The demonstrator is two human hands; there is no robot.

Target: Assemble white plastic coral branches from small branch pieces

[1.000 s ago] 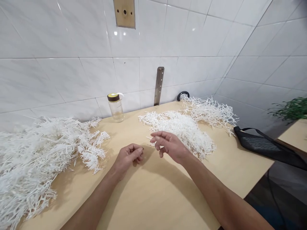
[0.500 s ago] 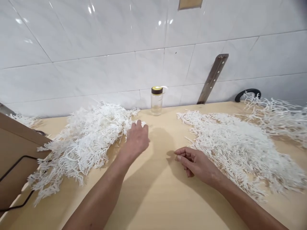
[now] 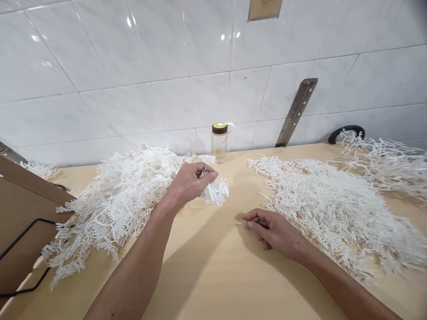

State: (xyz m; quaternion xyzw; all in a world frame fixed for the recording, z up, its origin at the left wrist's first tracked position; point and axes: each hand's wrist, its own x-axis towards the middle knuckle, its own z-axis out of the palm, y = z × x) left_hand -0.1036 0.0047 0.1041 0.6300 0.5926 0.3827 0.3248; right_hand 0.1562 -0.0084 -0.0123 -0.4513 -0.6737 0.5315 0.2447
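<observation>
Along the back of the pale wood surface (image 3: pixel 233 284), a grey-white tiled wall (image 3: pixel 150 44). Metal bracket (image 3: pixel 296 114) leans at a slant near the wall, right of centre; tan plate (image 3: pixel 264 9) up on the tiles, cut off by the top of the view. Bottle (image 3: pixel 219 144) upright near the back edge, dark and yellow lid, white strap sticking out right.

Big left pile (image 3: pixel 130 191) of white branching sprigs on the surface, wide right pile (image 3: pixel 330 204) on the other side, bare strip between them. Coarser white strands (image 3: pixel 390 164) behind the right pile at far right, next to a black ring (image 3: pixel 355 130) by the wall. Brown panel (image 3: pixel 26 200) at the left edge, bent black rod (image 3: pixel 20 239) in front of it, left pile reaching up to both.

Left hand (image 3: pixel 188 183): fingers together, clamped on a small white bunch (image 3: pixel 216 193), in front of the bottle. Left forearm covers part of the left pile's near side. Right hand (image 3: pixel 271 231): fingers curled just beside the right pile, can't tell if the tips touch.
</observation>
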